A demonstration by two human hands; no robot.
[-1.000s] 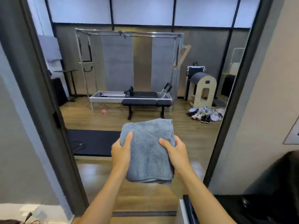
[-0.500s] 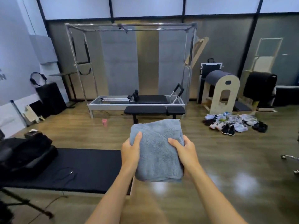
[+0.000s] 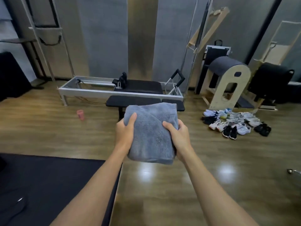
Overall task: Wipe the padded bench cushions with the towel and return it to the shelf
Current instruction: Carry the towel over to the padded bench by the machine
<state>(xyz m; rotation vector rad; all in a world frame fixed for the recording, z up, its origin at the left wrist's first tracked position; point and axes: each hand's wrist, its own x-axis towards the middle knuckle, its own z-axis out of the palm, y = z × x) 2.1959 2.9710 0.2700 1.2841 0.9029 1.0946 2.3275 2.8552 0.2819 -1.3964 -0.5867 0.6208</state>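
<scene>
I hold a folded grey-blue towel [image 3: 152,134] out in front of me at chest height. My left hand [image 3: 124,134] grips its left edge, thumb on top. My right hand [image 3: 178,137] grips its right edge the same way. Beyond the towel stands a black padded bench [image 3: 133,101] on dark legs, its near edge partly hidden by the towel. Behind the bench lies a silver reformer frame [image 3: 91,92] with a black padded carriage [image 3: 140,87].
A black mat [image 3: 48,181] covers the floor at my lower left. A heap of shoes [image 3: 234,123] lies on the wood floor to the right. A wooden arch barrel [image 3: 228,82] stands at the right rear. A small pink object [image 3: 80,114] sits left of the bench.
I have passed through the doorway into the room and come closer to the bench. Both hands keep the same hold on the towel.
</scene>
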